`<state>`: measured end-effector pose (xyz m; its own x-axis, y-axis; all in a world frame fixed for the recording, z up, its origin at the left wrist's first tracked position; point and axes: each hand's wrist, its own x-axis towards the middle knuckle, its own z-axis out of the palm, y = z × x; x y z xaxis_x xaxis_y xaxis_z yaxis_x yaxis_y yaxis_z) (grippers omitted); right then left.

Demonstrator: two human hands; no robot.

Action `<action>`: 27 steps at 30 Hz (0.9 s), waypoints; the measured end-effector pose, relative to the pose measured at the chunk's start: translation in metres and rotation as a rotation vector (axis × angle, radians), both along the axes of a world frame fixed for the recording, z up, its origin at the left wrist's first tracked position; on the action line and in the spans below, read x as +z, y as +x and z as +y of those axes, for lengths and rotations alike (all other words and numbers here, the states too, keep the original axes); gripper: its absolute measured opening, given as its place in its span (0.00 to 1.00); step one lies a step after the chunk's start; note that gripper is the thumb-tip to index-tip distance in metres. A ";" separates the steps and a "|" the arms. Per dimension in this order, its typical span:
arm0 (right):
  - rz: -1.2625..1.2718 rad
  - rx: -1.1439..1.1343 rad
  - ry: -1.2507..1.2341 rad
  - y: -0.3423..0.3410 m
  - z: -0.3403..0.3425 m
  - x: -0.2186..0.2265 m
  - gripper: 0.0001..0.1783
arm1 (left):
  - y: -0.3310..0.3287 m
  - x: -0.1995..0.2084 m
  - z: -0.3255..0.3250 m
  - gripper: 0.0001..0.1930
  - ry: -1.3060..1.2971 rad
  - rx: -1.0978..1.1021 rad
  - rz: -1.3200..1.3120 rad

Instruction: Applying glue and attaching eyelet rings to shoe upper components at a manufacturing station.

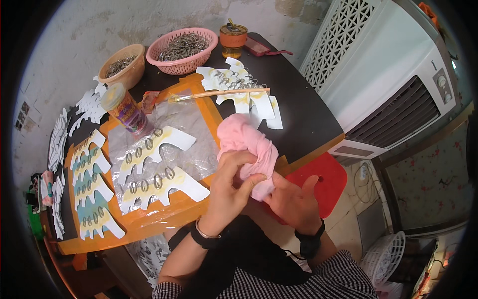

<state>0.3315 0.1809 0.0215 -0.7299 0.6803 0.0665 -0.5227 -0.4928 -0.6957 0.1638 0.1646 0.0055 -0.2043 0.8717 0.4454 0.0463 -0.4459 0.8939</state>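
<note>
A bunched pink cloth (247, 147) is gripped between the thumb and fingers of my left hand (231, 182), above the table's front right edge. My right hand (300, 202) lies against the lower end of the cloth, its thumb spread away and its fingers stretched out; the fingertips are partly hidden by the cloth. To the left of my hands, two white toothed cut-outs (185, 185) with yellowish smears and rows of metal rings (157, 180) lie on a plastic-covered patch. A brush (226, 92) with a wooden handle rests across a pile of similar white cut-outs (241, 103).
Behind stand a pink basket (155, 54) and a peach basket (135, 74) of metal pieces, a lidded cup (233, 42) and a labelled jar (124, 109). More cut-outs (94, 187) lie left. A red stool (328, 187) and a white air cooler (378, 74) stand right.
</note>
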 end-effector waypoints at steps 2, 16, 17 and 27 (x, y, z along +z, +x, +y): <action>0.012 0.001 -0.013 0.004 -0.004 -0.002 0.66 | -0.005 0.009 0.001 0.13 0.030 0.045 0.242; 0.135 -0.207 0.164 0.059 0.000 0.004 0.55 | 0.000 0.026 0.007 0.18 -0.096 -0.258 -0.610; 0.216 -0.221 0.106 0.059 0.003 0.005 0.53 | 0.000 0.030 0.008 0.18 -0.009 -0.228 -0.616; -0.288 -0.498 0.389 0.027 0.027 0.003 0.27 | 0.003 0.011 0.010 0.17 -0.147 -0.079 -0.597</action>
<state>0.3589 0.2080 0.0241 -0.3622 0.9049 0.2235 -0.3897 0.0708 -0.9182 0.1666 0.1746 0.0165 -0.3137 0.9379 0.1483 -0.5090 -0.2980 0.8075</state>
